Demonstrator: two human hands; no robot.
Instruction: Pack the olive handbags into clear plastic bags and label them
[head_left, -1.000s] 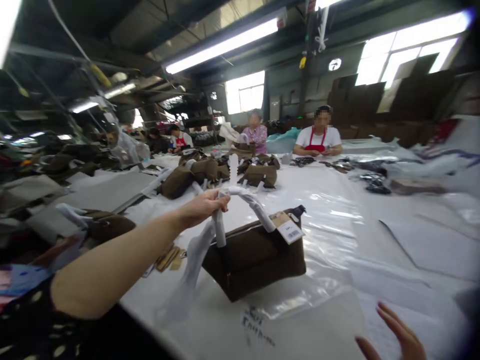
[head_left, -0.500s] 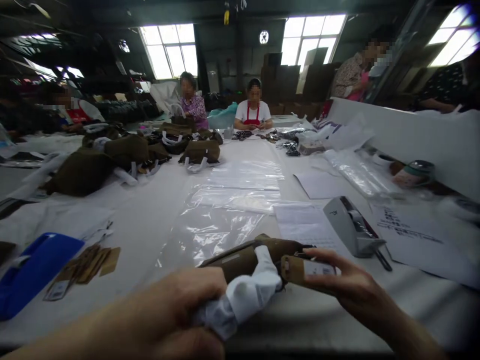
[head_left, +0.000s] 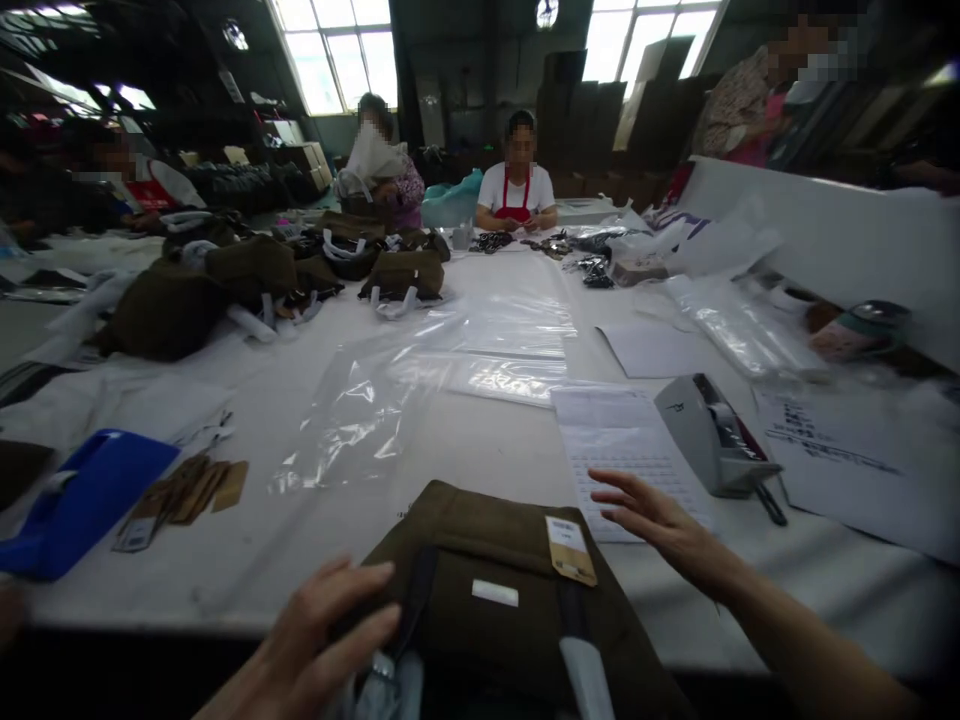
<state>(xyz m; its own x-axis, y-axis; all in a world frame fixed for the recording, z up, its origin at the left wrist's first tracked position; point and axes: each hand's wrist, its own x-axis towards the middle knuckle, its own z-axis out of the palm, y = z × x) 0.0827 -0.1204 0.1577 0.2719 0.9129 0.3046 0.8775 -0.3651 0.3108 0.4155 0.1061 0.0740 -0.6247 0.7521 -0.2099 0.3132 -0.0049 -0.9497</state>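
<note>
A dark olive fabric bag lies at the table's near edge, its body spread toward me. A brown and white hang tag rests on its upper right, and a small pale label sits mid-front. White wrapping covers part of its strap. My left hand is at the bag's left side, fingers apart beside a wrapped handle; whether it touches the fabric I cannot tell. Right of the bag, my right hand hovers over a printed sheet, fingers stretched, holding nothing.
Clear plastic bags lie mid-table. On the right are a grey tape dispenser and a handwritten sheet. To the left lie a blue tape dispenser and several brown tags. More olive bags are piled behind. Co-workers sit across the table.
The bag now lies turned with its front showing. My left hand has let go of the wrapped handle. My right hand has released the tag, which rests on the bag.
</note>
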